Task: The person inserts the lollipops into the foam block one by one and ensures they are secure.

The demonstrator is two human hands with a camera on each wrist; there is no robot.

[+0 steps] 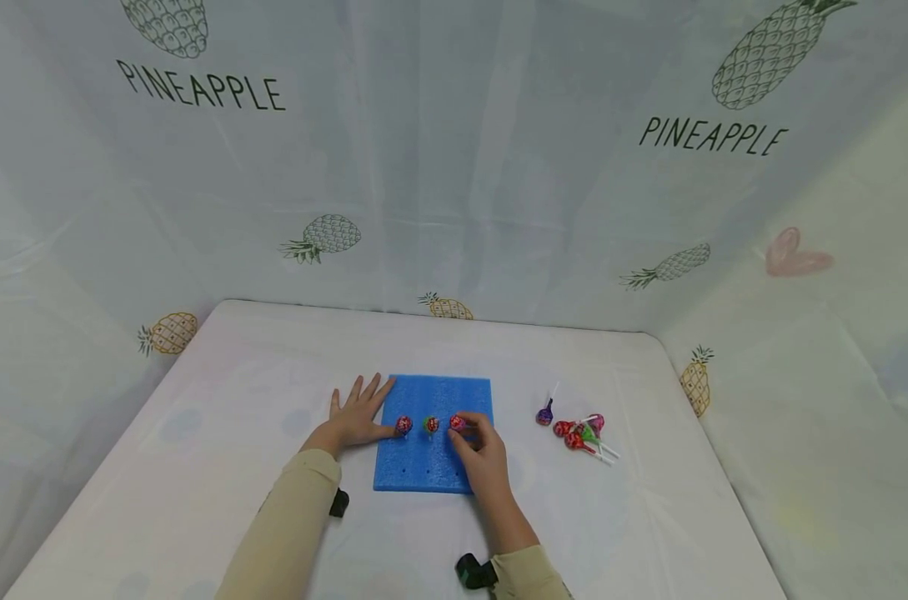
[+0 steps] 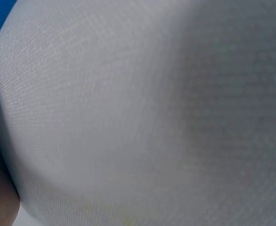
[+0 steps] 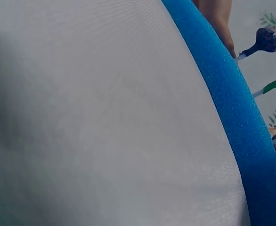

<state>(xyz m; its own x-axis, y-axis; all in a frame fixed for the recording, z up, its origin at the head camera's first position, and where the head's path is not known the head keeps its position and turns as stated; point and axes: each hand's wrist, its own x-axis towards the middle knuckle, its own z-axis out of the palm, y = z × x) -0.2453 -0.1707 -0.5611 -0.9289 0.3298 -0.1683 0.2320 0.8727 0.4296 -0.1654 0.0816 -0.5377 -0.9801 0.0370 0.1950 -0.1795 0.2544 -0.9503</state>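
1. While the left hand (image 1: 354, 417) lies with fingers spread at a blue foam board's (image 1: 434, 458) left edge, the right hand (image 1: 487, 462) pinches a round, pinkish-red lollipop (image 1: 457, 422).
2. It stands on the board, rightmost in a row of three, with small holes (image 1: 427, 472) nearer the front edge.
3. White worktop (image 1: 288, 383) surrounds the board; loose lollipops (image 1: 574, 440) lie to its right, well apart.

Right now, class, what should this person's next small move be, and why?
Probably a gentle downward press on the held lollipop: the right grip pinches it in line with two lollipops standing in the board, how deep it sits is hidden, and the left grip, spread at the board's left edge, may help steady things.
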